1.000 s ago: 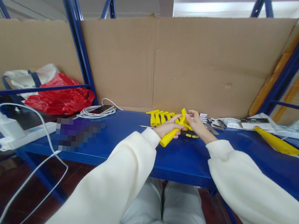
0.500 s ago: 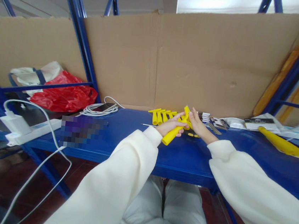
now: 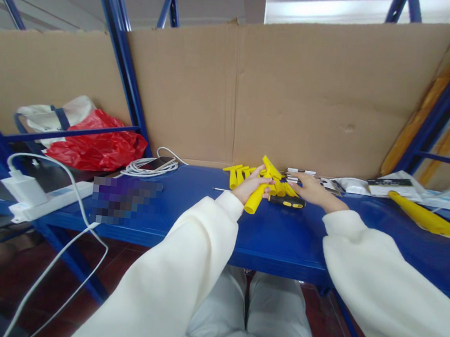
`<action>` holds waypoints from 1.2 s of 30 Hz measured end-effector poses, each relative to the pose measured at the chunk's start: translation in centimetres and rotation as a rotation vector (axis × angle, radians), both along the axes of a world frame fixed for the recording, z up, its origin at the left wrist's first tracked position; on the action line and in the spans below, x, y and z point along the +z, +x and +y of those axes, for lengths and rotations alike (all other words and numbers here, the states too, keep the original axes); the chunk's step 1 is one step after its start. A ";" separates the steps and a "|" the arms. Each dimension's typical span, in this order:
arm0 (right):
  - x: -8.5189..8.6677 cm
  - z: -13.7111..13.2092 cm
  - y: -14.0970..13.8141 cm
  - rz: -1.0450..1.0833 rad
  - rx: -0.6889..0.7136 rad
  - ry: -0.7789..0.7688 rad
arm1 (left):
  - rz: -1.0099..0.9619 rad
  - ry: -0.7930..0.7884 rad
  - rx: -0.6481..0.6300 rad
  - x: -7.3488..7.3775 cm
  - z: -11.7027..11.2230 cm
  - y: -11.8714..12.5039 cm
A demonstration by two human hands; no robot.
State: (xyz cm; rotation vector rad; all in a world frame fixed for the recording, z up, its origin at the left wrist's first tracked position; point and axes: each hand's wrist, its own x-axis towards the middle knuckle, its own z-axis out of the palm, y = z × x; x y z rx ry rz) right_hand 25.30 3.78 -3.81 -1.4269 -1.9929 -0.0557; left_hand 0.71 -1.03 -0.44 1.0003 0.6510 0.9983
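Note:
My left hand [image 3: 248, 188] is closed around a yellow T-shaped plastic handle [image 3: 255, 199], its tube end pointing down toward me and its crosspiece tilted up. My right hand [image 3: 311, 191] is apart from that handle, over the back of the bench, with fingers stretched out to the left. Beside its fingertips lie small black-and-white pieces [image 3: 304, 172] and the end of a row of similar yellow handles [image 3: 233, 178]. A screwdriver [image 3: 288, 202] with a black-and-yellow grip lies in front of the row, its shaft partly hidden behind my left hand.
A cardboard panel [image 3: 184, 94] stands behind the blue bench [image 3: 282, 239]. On the left are a coiled white cable [image 3: 145, 166], a phone, a power strip [image 3: 61, 194] and a red bag [image 3: 99, 144]. To the right lie a yellow pointed piece [image 3: 425, 215] and white packets [image 3: 352, 185].
My right hand has come off the yellow handle and moved right, toward the small black-and-white pieces. My left hand still holds the handle, now turned slightly and shifted left.

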 end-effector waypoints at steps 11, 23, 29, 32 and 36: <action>1.3 -2.4 3.0 -0.075 0.139 -0.363 | 0.034 -0.047 0.114 -0.7 1.1 0.0; 3.7 -4.4 1.4 0.589 0.147 -0.342 | -0.004 -0.060 0.120 -0.3 0.8 0.0; 5.0 -5.4 0.3 0.942 0.071 -0.245 | -0.028 -0.070 0.100 -0.6 1.1 0.0; 5.2 -5.1 0.3 1.043 0.013 -0.144 | -0.018 -0.082 0.096 -0.6 1.1 -0.1; 5.3 -4.8 0.7 1.123 -0.047 -0.015 | 0.009 -0.091 0.111 -0.6 1.3 -0.1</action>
